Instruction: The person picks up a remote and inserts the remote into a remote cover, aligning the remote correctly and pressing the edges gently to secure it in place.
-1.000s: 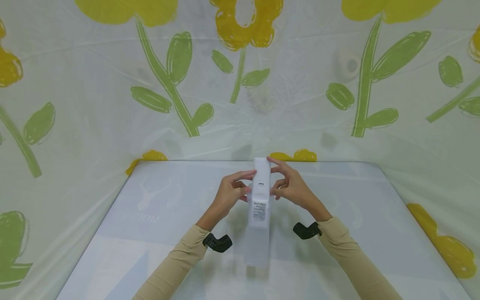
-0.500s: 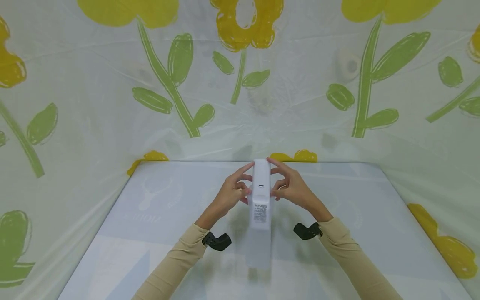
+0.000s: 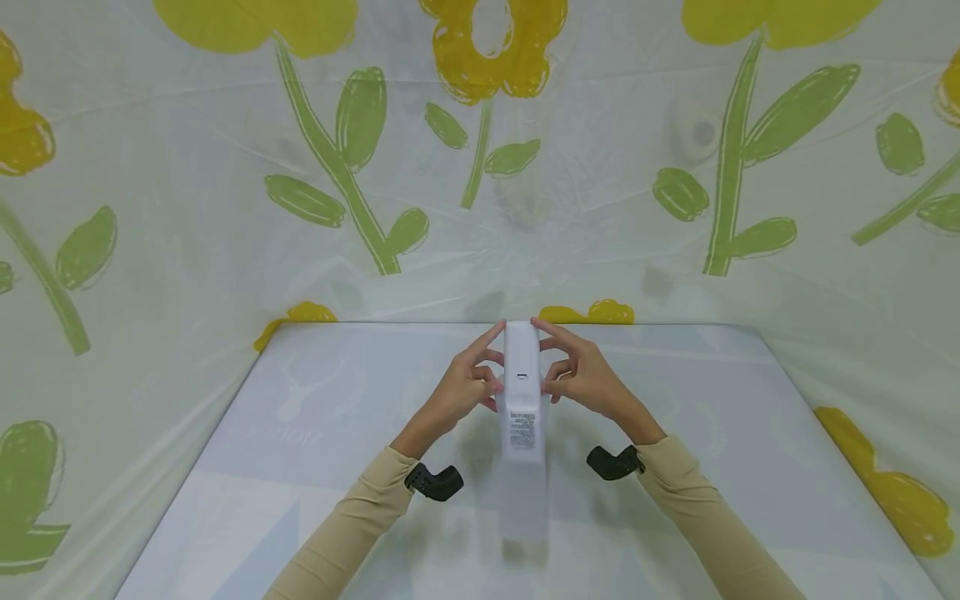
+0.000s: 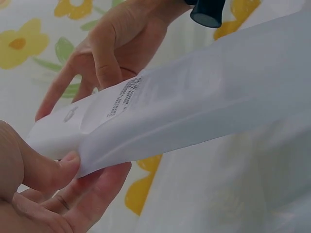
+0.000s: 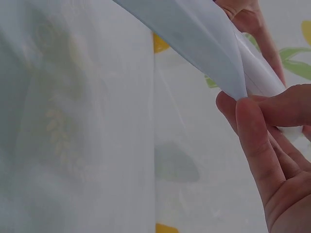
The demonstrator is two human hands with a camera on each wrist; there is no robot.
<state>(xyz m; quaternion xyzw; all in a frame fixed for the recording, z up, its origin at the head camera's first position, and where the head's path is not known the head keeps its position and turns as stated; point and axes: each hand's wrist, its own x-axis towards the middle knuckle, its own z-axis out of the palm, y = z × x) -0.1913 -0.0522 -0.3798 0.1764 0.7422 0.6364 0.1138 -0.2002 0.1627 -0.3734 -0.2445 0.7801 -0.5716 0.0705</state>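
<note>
A slim white device [image 3: 521, 350] with a small port sticks out of the mouth of a long frosted plastic bag [image 3: 523, 504]. A printed label [image 4: 125, 95] shows near the bag's opening. My left hand [image 3: 457, 390] pinches one edge of the mouth between thumb and fingers, and its index finger reaches along the device to its far end. On the opposite side, my right hand [image 3: 590, 377] pinches the other edge, index fingertip at the device's far corner. The right wrist view shows the bag's corner [image 5: 235, 87] held at the right thumb tip.
Both hands and the bag are above a white table [image 3: 337, 467] with faint printed patterns. Behind it hangs a pale curtain [image 3: 592, 225] with yellow flowers and green leaves. Black wrist cameras [image 3: 435, 483] sit on both wrists.
My left index finger has moved from the device's side up to its far end. Device and bag have shifted slightly toward me, and the bag's lower end has swung a little right.
</note>
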